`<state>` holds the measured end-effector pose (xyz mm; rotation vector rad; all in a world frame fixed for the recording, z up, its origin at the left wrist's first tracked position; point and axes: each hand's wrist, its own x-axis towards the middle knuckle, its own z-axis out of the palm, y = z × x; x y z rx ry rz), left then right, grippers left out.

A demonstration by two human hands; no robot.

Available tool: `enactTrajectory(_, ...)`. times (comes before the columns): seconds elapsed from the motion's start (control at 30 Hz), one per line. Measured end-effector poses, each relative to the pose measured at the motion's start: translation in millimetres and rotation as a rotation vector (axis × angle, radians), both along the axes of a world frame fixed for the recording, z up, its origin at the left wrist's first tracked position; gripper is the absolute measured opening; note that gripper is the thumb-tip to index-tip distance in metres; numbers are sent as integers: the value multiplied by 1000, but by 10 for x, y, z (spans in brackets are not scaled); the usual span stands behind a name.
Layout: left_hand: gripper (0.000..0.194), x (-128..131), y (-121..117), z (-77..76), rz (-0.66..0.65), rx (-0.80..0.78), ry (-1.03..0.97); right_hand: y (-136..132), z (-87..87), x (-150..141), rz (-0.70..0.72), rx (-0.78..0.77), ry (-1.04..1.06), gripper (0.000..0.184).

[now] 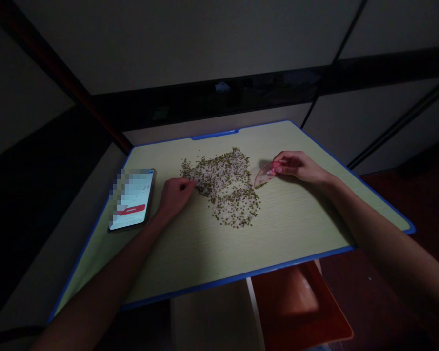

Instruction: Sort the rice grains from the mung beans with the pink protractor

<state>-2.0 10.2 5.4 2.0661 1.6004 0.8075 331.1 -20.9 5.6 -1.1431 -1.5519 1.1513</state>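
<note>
A loose heap of small green beans mixed with pale, rice-like grains (223,173) is spread over the middle of the table. At the heap's left edge, my left hand (176,195) is closed with its fingers curled; whatever is in them, if anything, is hidden. My right hand (296,165) pinches a pink see-through protractor (264,174) by one end, right of the heap. Its curved edge points down and left, close to the tabletop. Several green beans lie along that edge.
The pale tabletop (183,263) has a blue rim and a blue handle (215,134) at its far side. A lit phone (133,200) lies left of my left hand. Below the near edge are an orange bin (296,307) and a pale box (215,317). Cabinet panels (205,44) stand behind.
</note>
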Motion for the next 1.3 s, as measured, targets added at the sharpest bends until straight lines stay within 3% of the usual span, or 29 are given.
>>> enactTrajectory(0.7,35,20,-22,35,0,-22,-22,-51,42,-5,36,-60,9,22)
enactTrajectory(1.3,37,30,-8,16,-7,17,-26,-169,38,-34,-20,-61,-30,25)
